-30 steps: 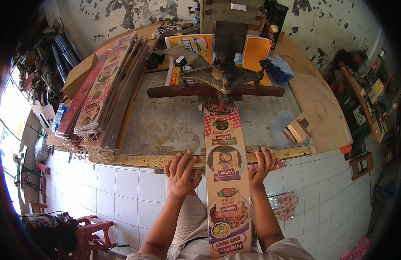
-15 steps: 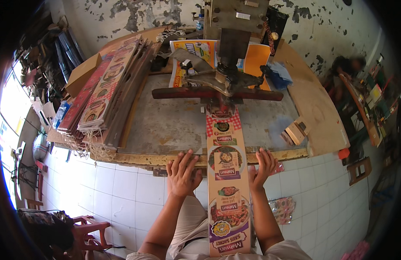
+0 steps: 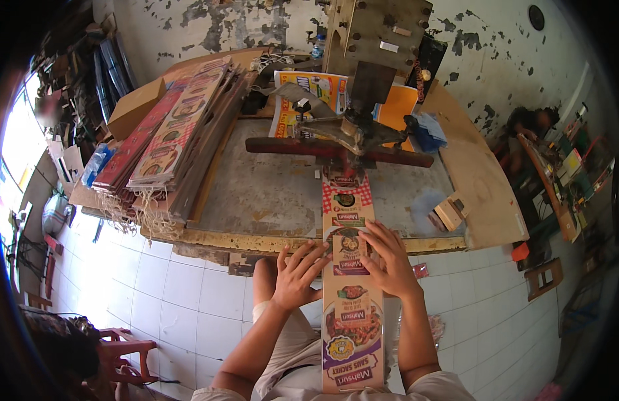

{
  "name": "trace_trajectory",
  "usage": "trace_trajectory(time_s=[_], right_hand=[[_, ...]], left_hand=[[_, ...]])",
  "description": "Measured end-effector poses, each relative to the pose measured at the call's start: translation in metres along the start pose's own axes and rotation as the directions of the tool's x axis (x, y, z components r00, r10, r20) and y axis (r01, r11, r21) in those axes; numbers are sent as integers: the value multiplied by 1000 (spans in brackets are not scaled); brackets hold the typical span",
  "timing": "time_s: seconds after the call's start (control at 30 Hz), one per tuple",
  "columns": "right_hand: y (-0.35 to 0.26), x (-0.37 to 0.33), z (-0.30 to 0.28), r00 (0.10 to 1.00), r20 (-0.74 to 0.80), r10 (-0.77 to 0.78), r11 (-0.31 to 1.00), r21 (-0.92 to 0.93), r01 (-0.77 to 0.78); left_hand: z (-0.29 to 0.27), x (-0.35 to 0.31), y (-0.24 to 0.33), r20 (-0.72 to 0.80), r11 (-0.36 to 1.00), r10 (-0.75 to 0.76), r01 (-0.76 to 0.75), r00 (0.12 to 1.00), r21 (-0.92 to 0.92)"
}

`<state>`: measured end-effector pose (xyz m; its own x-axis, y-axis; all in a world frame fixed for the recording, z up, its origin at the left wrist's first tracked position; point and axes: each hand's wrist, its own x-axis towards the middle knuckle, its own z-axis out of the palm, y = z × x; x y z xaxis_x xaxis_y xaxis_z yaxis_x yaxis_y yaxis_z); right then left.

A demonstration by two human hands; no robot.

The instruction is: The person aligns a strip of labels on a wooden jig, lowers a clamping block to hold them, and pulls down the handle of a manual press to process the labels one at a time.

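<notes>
We have a long printed cardboard strip [image 3: 353, 314] running straight toward us: its far end sits beneath the metal press head [image 3: 349, 134], its middle crosses the yellowed front edge [image 3: 256, 241] of the tabletop [image 3: 256, 200], and its near end reaches back over our lap. Our left hand [image 3: 300, 275] is palm down at the strip's left side, fingers fanned out and clasping nothing, the tips at or just beside that edge; we cannot tell whether they press on it. Our right hand [image 3: 392, 266] reaches over the right edge, fingers spread and stretched forward over the printed face, thumb out to the side, not closed around the board.

To handle this well, we would judge the strip's line against the front edge first, since a slight twist near us would show as a skew under the press head. Even, light pressure from both sides should steer it better than a pinch from one. The overhanging length likely wants to sag, so we should support it level and avoid creasing it over the edge. Our fingertips lie well apart from the red crossbar [image 3: 282, 147], and that seems the right place for them.
</notes>
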<state>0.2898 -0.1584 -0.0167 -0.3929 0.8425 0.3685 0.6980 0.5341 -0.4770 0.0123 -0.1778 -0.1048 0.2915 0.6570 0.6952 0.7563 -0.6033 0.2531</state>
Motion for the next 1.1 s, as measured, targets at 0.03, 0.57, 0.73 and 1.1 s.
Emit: trace_trajectory(time_s=[0.03, 0.57, 0.73, 1.1], right_hand=[[1, 1, 0, 1000, 7, 5, 1000, 1, -5], [11, 20, -1, 999, 32, 43, 987, -157, -38], [50, 60, 9, 999, 33, 1, 976, -219, 6], [65, 96, 18, 1000, 19, -15, 983, -185, 19]], left_hand=[[1, 1, -1, 0, 1000, 0, 0, 1000, 4], [-26, 26, 4, 152, 999, -43, 45, 987, -7], [-40, 48, -1, 232, 998, -37, 47, 972, -39], [-31, 57, -17, 251, 1000, 18, -12, 968, -25]])
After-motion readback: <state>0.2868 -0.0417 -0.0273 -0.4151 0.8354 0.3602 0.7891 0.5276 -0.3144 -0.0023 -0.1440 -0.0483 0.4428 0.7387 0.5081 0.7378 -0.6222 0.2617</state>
